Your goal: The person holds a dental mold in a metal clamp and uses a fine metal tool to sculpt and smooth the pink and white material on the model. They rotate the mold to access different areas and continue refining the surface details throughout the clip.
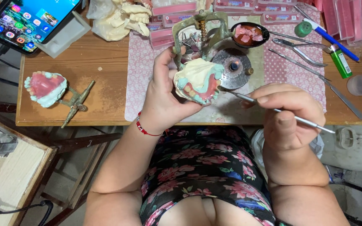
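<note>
1. While the left hand point(164, 100) is cradling a plaster dental model point(197, 81) above the near edge of the table point(105, 96), its fingers are curling closed around the model's back and side, and the pink wax and teeth are facing up toward the camera.
2. The right hand point(292, 115) is pinching a thin metal tool point(273, 109) like a pen, fingers closed on the shaft, and the tip is pointing left and sitting just beside, perhaps touching, the model's right edge.
3. Judging by this, the step in hand is shaping or smoothing the wax around the teeth, with the tip only now arriving at the wax rim.
4. Directly behind the model, a small burner point(234, 67) is standing on the pink mat, and a dark spoon-like dish point(248, 34) holding pink wax pieces is lying just beyond it.
5. Well apart on the left of the table, a second model point(45, 88) on a metal frame is lying untouched.
6. A next move would be calling for a light, steady stroke along the gum line, the left hand tilting the model to keep the worked edge in view, since pressing too hard could be gouging the wax or shifting a tooth.
</note>
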